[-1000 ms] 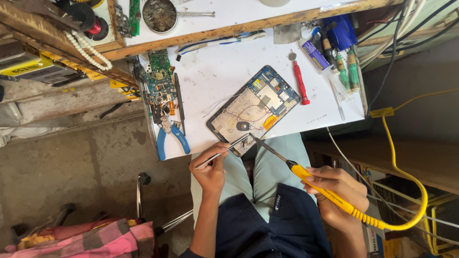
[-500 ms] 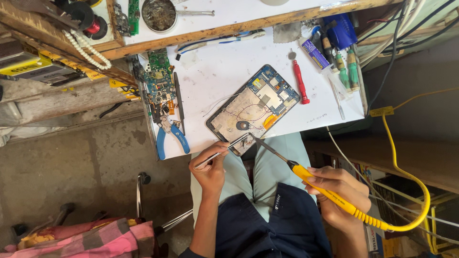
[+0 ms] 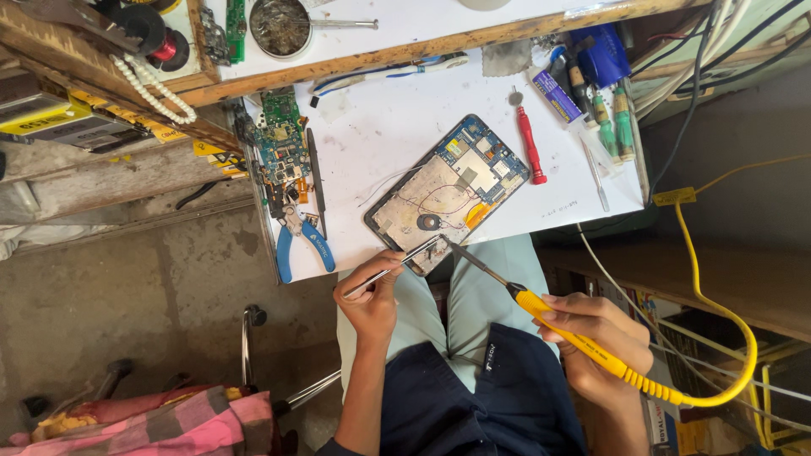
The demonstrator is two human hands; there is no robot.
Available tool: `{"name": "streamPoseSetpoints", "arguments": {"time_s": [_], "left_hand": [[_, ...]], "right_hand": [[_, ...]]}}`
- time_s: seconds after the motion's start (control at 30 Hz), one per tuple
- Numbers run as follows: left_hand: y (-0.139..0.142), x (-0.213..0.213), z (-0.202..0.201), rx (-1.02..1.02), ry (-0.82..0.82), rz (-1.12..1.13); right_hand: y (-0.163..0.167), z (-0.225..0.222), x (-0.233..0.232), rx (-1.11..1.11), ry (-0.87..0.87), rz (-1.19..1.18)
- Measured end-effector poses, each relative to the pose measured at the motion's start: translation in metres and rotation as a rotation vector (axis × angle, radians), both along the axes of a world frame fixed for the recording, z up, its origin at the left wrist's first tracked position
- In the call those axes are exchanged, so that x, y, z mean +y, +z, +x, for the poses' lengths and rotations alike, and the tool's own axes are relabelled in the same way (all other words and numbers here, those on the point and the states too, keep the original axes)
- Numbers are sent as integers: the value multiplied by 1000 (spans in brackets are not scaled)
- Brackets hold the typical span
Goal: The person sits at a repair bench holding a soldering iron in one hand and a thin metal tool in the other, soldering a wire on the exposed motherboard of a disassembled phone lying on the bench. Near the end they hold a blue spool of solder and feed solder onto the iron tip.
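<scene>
Our left hand pinches thin metal tweezers, their tips at the near edge of the opened tablet. Our right hand is closed around a yellow-handled soldering iron, its tip meeting the same edge beside the tweezers. The tablet lies tilted on the white tabletop, between blue-handled pliers and a red screwdriver.
</scene>
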State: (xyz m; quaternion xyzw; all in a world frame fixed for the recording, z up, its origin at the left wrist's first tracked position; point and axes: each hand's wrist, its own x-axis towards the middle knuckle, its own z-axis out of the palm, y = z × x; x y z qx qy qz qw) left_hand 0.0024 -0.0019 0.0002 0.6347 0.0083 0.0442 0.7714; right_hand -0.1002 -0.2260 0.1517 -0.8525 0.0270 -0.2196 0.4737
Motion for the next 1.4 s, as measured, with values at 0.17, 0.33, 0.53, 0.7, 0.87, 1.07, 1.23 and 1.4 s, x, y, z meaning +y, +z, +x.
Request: {"name": "streamPoseSetpoints", "arguments": {"time_s": [0.17,0.33,0.53,0.7,0.87,1.07,1.23,1.4], "left_hand": [[0,1,-1,14,2,6],[0,1,-1,4,0,4],[0,1,-1,9,3,8],[0,0,0,20,1,-8],[-1,0,0,-2,0,-5],[-3,0,0,9,0,-17],[-2,0,1,2,-4,-20],[-2,1,0,17,-7,-25]], "right_hand": [[-1,1,1,-4,7,25],[-1,0,2,6,-8,-4],[1,1,2,2,2,29],[0,0,0,17,22,41],[0,0,0,20,21,20],[0,1,-1,2,43,19],[1,2,-1,-10,48,20],[1,3,0,2,34,30]]}}
